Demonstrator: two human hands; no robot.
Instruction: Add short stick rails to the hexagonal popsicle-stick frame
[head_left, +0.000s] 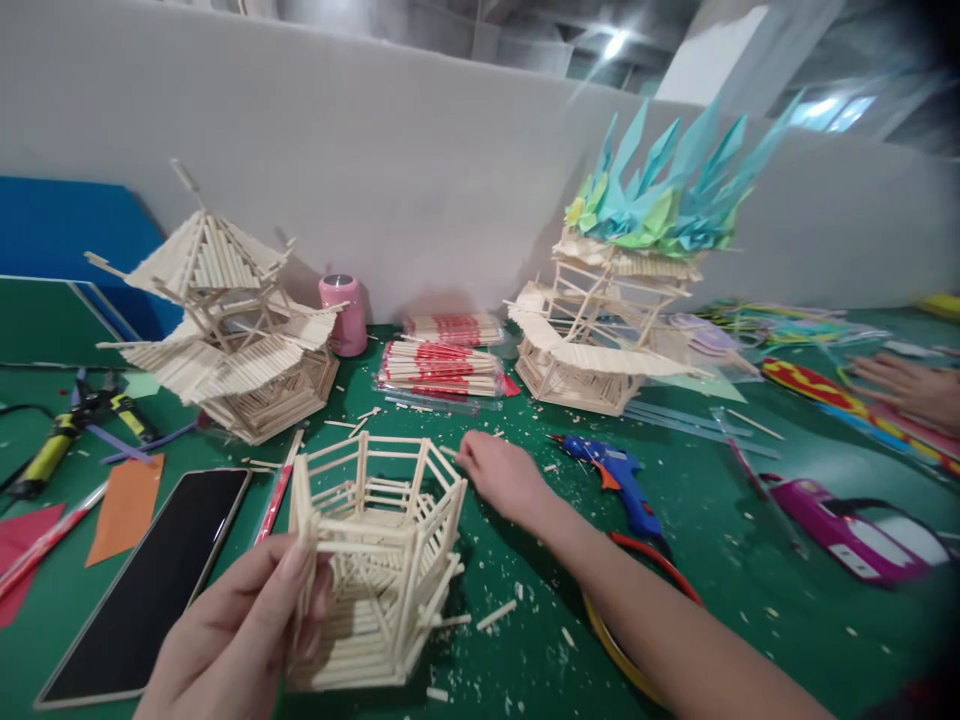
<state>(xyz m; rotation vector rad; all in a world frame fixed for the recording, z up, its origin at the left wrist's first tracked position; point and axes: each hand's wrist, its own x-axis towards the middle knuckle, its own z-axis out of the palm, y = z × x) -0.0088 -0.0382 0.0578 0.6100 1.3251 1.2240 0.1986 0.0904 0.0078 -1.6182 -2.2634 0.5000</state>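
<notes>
My left hand (255, 610) is closed on the near left post of an open, many-sided stick frame (375, 600), thumb in front and fingers behind. Thin pale wooden sticks make up this frame, with rails round its top and a floor of laid sticks. Just beyond its right rim, my right hand (504, 478) rests low over the green table, fingers curled together near a small stick piece. What those fingertips hold, if anything, is hidden. To the right of that hand lies a blue glue gun (619, 480) with an orange trigger.
A roofed stick pavilion (232, 330) stands back left; another pavilion (600, 340), topped with folded blue and green paper, stands back right. Between them are packs of sticks (441, 368) and a pink can (345, 315). A phone (150, 590) lies left. Another person's hand (907, 390) is far right.
</notes>
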